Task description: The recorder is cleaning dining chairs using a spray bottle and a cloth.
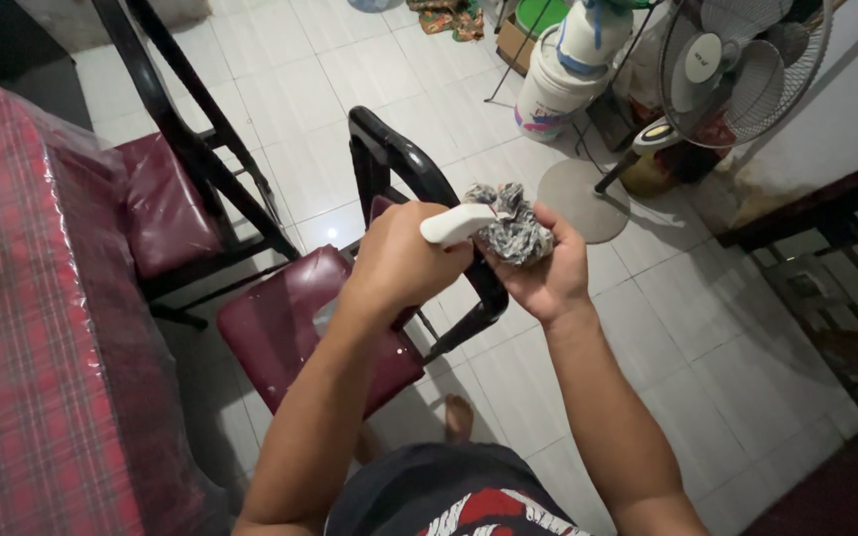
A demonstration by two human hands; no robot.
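The person stands over a white tiled floor [707,328] with both forearms reaching forward. The left hand [399,263] is closed in a firm grip around a white handle [454,224], a smooth curved piece of plastic whose free end points toward two o'clock; what lies at the other end of it is hidden inside the fist, so I cannot tell what kind of tool it is. The right hand [548,273] is cupped palm-up, with its grip loosely wrapped around a crumpled grey-and-white cloth [514,226], which sits bunched in the palm with its top sticking up past the fingers. The handle's tip touches the cloth at about nine o'clock of the bundle.

Judging from this, the step in hand is bringing the handled tool and the cloth together, either wiping the one with the other or wrapping it. The next move seems to call for the right hand to keep the cloth steady while the left works the handle against it; a tighter hold on the bundle would stop it from unfolding.

Beneath the hands, at about seven o'clock of them, stands a black chair [389,149] with a dark red seat, and a second one like it [166,203] stands at ten o'clock. A desk with a red plaid cover [12,347] fills the left edge. At one o'clock stand a pedestal fan [737,69] and a white bucket [548,94].
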